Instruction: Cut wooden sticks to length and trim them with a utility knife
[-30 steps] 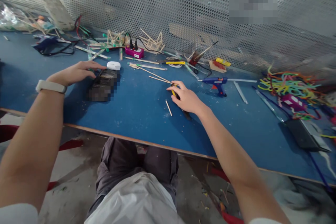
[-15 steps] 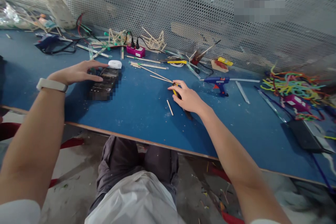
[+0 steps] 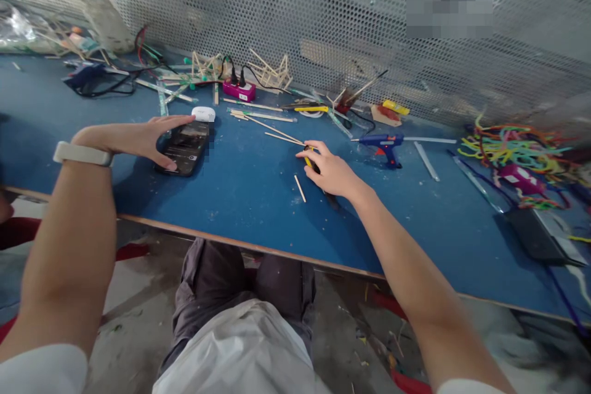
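My left hand [image 3: 138, 138] is open over a dark smartphone [image 3: 187, 151] with a lit screen. Its thumb touches the lower part of the screen, and the fingers reach toward a white earbud case [image 3: 204, 114] at the phone's top edge. My right hand [image 3: 330, 169] curls over a yellow-and-black hand tool [image 3: 308, 160] lying on the table; the palm hides much of it, so its exact kind is unclear. Thin wooden sticks [image 3: 277, 130] end near the right fingertips. A short cut stick [image 3: 300, 188] lies just below that hand.
A blue glue gun [image 3: 382, 144] lies right of my right hand. Behind are a purple power strip [image 3: 239, 90], a yellow cutter knife [image 3: 311, 109] and stick frames [image 3: 272, 71]. Colourful pipe cleaners [image 3: 517, 148] are heaped at right. The blue table's front edge [image 3: 249, 248] runs before my lap.
My left hand has spread wider, its thumb sliding down the phone toward the lower part of the screen. My right hand stays in place on the tool.
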Demonstrator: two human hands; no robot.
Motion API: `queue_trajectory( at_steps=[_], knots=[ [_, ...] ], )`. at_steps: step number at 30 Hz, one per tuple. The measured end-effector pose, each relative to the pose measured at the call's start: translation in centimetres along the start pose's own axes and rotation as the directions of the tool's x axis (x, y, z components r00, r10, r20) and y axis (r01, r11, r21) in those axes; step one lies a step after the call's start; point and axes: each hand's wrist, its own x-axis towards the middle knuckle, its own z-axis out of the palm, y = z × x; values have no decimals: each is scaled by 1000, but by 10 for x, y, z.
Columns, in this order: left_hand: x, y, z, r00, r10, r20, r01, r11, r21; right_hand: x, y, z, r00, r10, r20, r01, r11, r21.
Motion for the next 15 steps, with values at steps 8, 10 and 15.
queue_trajectory(
  at_steps=[8, 10, 15],
  knots=[
    [-6, 10, -8, 997, -64, 34, 67, 995, -80, 0, 1, 0, 1000, 0, -1, 0, 1000, 5],
    [-6, 13, -8, 996, -90, 22, 91, 993, -69, 0, 1, 1, 1000, -2, -3, 2, 1000, 6],
    [5, 22, 0, 993, -95, -64, 99, 993, 65, 1, 4, 3, 1000, -8, -18, 8, 1000, 12]
  ],
)
